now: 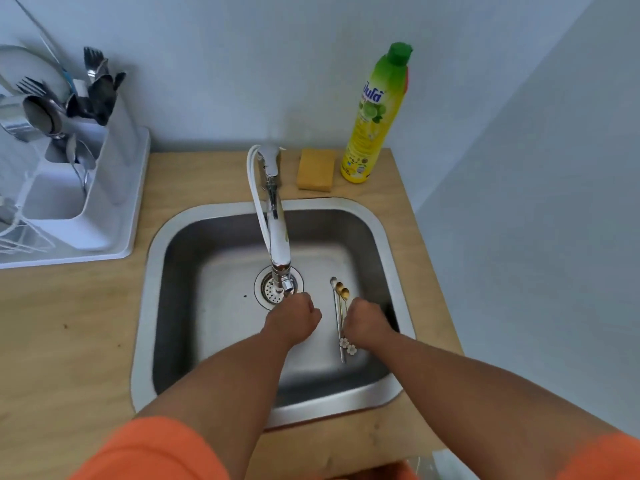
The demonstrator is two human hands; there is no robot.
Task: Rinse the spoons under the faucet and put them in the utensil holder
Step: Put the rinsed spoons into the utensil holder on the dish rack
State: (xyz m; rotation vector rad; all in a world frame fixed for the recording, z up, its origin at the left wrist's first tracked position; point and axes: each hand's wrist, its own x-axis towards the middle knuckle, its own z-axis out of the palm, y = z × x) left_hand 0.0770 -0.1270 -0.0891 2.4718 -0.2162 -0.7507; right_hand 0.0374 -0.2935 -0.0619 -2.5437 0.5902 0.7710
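Three thin spoons (pixel 340 320) lie side by side on the floor of the steel sink (pixel 377 223), right of the drain. One is silver and two are gold with flower ends. My right hand (pixel 367 323) is just right of their handles with fingers curled; no spoon is lifted. My left hand (pixel 294 320) is a loose fist under the faucet (pixel 277 237) spout, holding nothing I can see. No water stream shows. The white utensil holder (pixel 116 150), with forks and spoons in it, stands on the drying rack at the far left.
A yellow sponge (pixel 316 169) and a yellow-green dish soap bottle (pixel 375 116) stand behind the sink. The white rack tray (pixel 135 209) sits on the wooden counter (pixel 69 323) to the left. Walls close off the back and right.
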